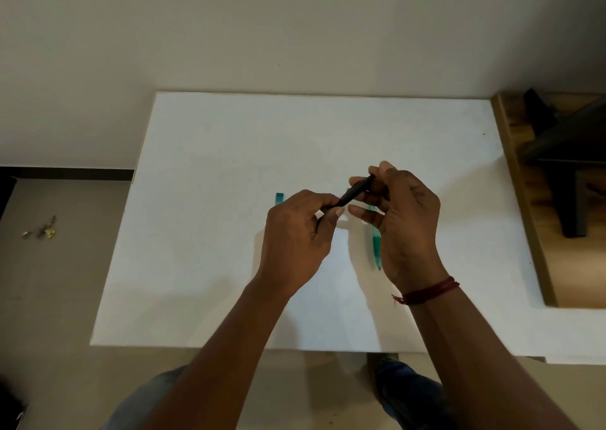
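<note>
Above a smooth white table [196, 233], the left hand [296, 236] pinches the lower end of a slim black pen-like stick [355, 191] that slants up to the right, where the right hand [408, 226] grips its upper end, over a flat teal strip [376, 249].

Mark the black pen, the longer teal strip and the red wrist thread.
black pen [357, 189]: head view, middle of its barrel.
longer teal strip [376, 247]: head view, its lower half.
red wrist thread [429, 290]: head view, middle of the band.
</note>
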